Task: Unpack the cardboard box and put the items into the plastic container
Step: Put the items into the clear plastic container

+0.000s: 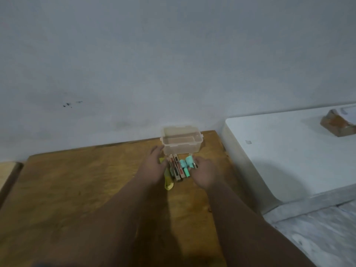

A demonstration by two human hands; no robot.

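A clear plastic container (181, 149) stands empty and without a lid at the far edge of the wooden table (77, 189). Just in front of it lies a tight row of small items: a yellow packet (168, 183), flat beige and red boxes (176, 169) and two teal tubes (185, 166). My left hand (154, 164) lies with straight fingers against the row's left side, its fingertips near the container's corner. From the right, my right hand (204, 171) bends its fingers onto the teal tubes. The cardboard box (338, 125) sits far right on a white surface.
A white slab-like surface (279, 151) adjoins the table on the right, a little higher. A grey wall (173, 64) rises straight behind the container. Marbled floor (317, 234) shows at the lower right. Another wooden piece (7, 174) lies at the left edge.
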